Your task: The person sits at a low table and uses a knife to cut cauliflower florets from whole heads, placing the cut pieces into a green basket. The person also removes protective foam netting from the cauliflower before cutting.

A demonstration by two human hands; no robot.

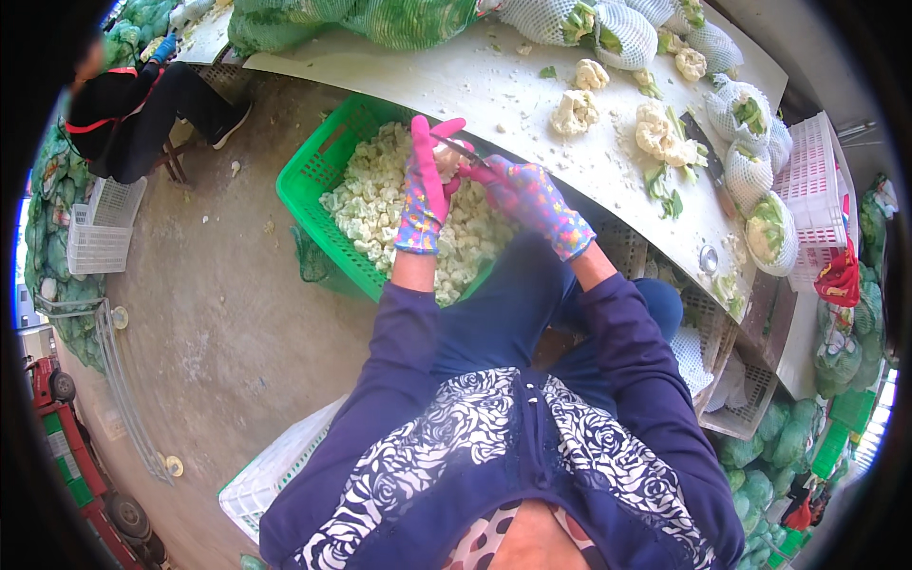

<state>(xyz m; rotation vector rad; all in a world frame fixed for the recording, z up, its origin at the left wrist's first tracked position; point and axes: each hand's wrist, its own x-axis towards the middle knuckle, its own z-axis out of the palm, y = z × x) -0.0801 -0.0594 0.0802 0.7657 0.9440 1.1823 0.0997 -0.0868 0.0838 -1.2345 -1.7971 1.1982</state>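
Observation:
My left hand (pixel 429 189), in a pink and flowered glove, holds a pale cauliflower piece (pixel 447 158) above a green plastic basket (pixel 313 206). In my right hand (pixel 531 199), gloved the same way, is a small knife (pixel 459 148), its blade lying across the piece. Cut cauliflower florets (pixel 377 189) fill much of the basket below. The gloves partly hide the piece and the knife's handle.
A white table (pixel 491 92) curves ahead and right, bearing cauliflower chunks (pixel 574 112), a large knife (pixel 702 153) and net-wrapped cauliflowers (pixel 769 231). A co-worker (pixel 135 107) sits at the upper left. A white crate (pixel 285 463) stands at the lower left.

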